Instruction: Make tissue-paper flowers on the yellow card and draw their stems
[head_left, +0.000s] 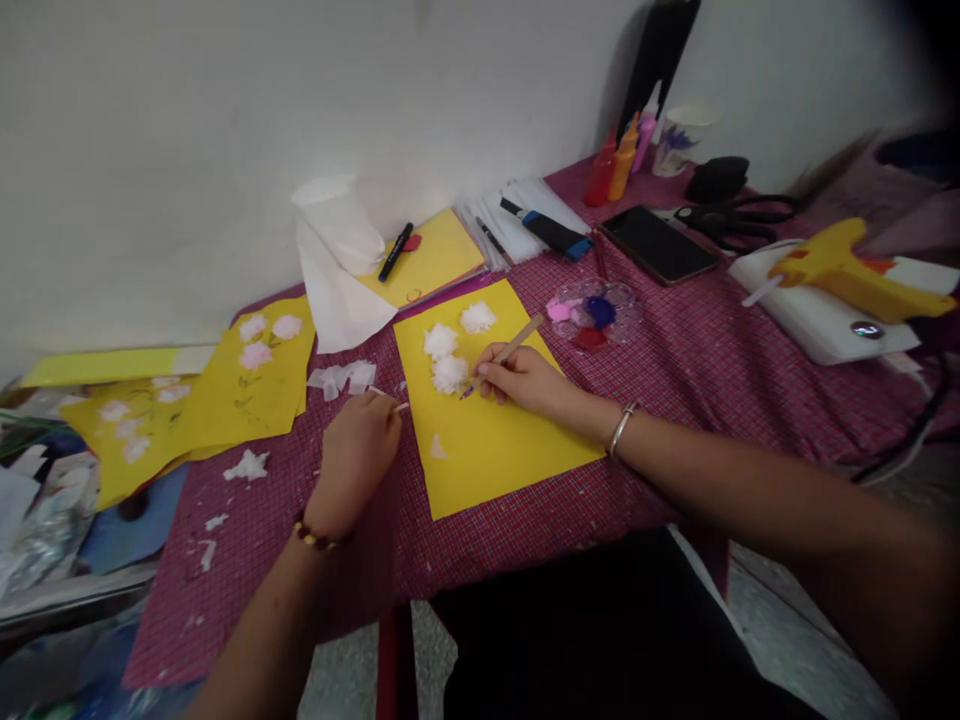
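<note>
My right hand [517, 378] pinches a wooden-handled paintbrush [520, 338], its dark purple tip low over a yellow sheet [491, 455]. Three fluffy white tissue puffs [450, 374] sit on the sheet's upper part, just left of the brush. A small pale scrap [438, 447] lies lower down on it. Beside the sheet's left edge, my left hand [361, 455] is closed, with a thin white strip [402, 407] poking out at its fingers. Torn white tissue pieces [341, 379] lie just behind that hand. A clear flower-shaped palette [630, 325] holds pink, blue and red paint.
Yellow sheets with pink puffs [289, 415] lie left. Behind are a tissue roll [341, 235], black marker [395, 252] and blue-black cutter [555, 235]. To the right are a phone [660, 243], scissors [731, 222], paint bottles [622, 160], a paper cup [681, 140] and yellow glue gun [847, 270].
</note>
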